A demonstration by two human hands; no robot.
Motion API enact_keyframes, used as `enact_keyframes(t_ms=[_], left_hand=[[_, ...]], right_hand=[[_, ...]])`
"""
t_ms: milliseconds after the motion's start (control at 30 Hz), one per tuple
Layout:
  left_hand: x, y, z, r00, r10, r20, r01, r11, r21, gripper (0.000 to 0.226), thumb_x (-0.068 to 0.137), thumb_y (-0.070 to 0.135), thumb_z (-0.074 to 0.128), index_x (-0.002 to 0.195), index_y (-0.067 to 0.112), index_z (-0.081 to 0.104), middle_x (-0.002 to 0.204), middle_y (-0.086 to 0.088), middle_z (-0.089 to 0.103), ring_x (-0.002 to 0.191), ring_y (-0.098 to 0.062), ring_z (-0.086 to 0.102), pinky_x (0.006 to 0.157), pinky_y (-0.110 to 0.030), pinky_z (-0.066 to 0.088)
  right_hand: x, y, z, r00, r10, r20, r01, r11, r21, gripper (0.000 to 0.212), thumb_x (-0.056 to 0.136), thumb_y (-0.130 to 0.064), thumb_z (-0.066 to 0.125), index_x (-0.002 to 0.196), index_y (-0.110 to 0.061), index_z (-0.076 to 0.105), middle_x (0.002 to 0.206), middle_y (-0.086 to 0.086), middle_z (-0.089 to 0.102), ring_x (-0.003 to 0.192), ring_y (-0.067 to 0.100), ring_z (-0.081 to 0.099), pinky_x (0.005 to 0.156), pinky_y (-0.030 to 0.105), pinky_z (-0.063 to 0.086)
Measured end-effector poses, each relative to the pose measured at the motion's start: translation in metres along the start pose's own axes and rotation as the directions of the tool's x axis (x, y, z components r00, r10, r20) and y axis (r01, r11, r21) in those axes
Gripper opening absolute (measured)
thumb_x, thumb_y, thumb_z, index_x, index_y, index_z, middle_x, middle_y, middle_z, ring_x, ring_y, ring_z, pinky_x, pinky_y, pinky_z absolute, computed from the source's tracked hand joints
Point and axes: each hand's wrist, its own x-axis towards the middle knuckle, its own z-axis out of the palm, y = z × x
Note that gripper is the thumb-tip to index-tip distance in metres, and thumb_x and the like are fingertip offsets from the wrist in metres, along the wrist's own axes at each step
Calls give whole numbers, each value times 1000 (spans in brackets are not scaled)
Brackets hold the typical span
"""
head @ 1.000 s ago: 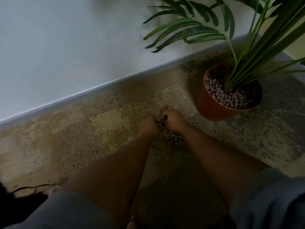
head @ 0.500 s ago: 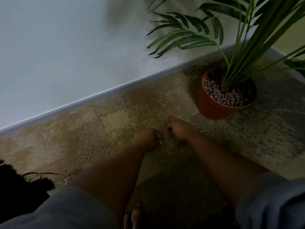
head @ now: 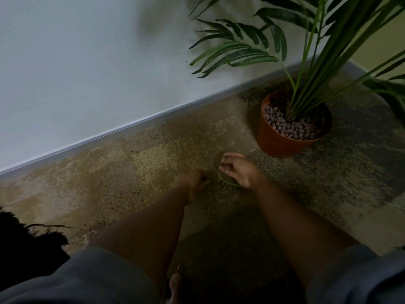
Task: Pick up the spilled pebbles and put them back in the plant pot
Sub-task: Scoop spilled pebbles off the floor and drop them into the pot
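A terracotta plant pot point(head: 278, 143) stands on the floor at the right, with a green palm in it and a layer of pinkish pebbles point(head: 291, 127) on top. A few spilled pebbles point(head: 228, 188) lie on the floor beside a fallen green leaf point(head: 229, 182). My right hand point(head: 237, 170) hovers just above them, left of the pot, turned partly palm-up with fingers curled as a cup around dark pebbles. My left hand point(head: 195, 181) is down at the floor, fingers curled, pinching a small dark pebble at its fingertips.
A white wall with a skirting board point(head: 131, 126) runs diagonally behind the hands. Palm fronds point(head: 236, 53) hang over the floor left of the pot. A dark fuzzy object point(head: 26, 244) sits at the lower left. My bare toes point(head: 175, 284) show at the bottom.
My right hand has lifted off the floor and rotated palm-up, uncovering the green leaf and pebbles beneath. The left hand stays low at the floor. The camera view shifted slightly.
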Motion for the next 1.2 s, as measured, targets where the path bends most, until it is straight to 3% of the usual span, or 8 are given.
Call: enact_keyframes(t_ms=[100,200,500,600,667,900,1033,1200], left_hand=[[-6,9,15,998,-7,70,28,952,-305,19,96,6,47,106,5,63,93,-7,60,83,-13,57,67,-20,56],[-13,25,41,994,4,106,39,918,-396,25,101,10,38,94,7,62,85,-5,59,79,-11,57,56,-17,56],[-57,99,135,971,126,203,-18,886,-464,28,102,12,36,111,3,61,88,-10,58,80,-15,59,79,-26,55],[-70,112,161,954,187,235,-75,905,-418,28,103,12,34,114,-1,57,93,-7,57,89,-17,60,97,-28,51],[-75,120,175,943,225,245,-132,929,-346,26,102,8,32,94,1,55,90,-7,54,84,-18,58,88,-28,52],[-82,139,196,915,191,354,-133,974,-181,37,105,11,25,77,2,48,63,-11,50,54,-16,51,53,-23,54],[-74,135,189,886,218,408,-125,962,-242,38,104,6,26,135,-10,41,125,-26,55,116,-29,58,107,-36,41],[-54,118,151,905,300,302,-184,916,-357,43,105,17,22,144,11,40,140,-12,53,121,-21,57,94,-29,50]], right_hand=[[-9,-6,-10,995,52,82,-85,873,480,13,93,4,45,98,-2,56,93,14,56,89,21,57,77,33,54],[-23,-17,-12,996,19,86,-72,742,666,18,92,-3,41,102,2,55,102,20,57,99,30,58,79,35,53],[-47,-89,-25,985,-98,-143,172,654,736,45,100,-18,30,136,4,44,144,25,44,129,36,50,105,42,45],[-52,-115,-34,961,-164,-221,275,594,756,38,98,-13,27,125,3,49,131,18,50,132,32,46,111,44,40],[-56,-129,-37,948,-179,-262,317,586,746,33,99,-12,27,115,0,52,107,16,53,115,28,54,114,44,35],[-44,-141,-63,964,-153,-220,268,564,781,50,98,-18,26,143,1,39,147,22,39,134,37,41,113,51,33],[-52,-134,-67,964,-189,-188,262,535,803,49,97,-8,28,144,6,32,148,24,37,137,36,39,114,46,34],[-67,-108,-54,975,-207,-87,204,661,722,37,98,-9,33,130,8,43,132,31,52,120,40,57,95,38,54]])
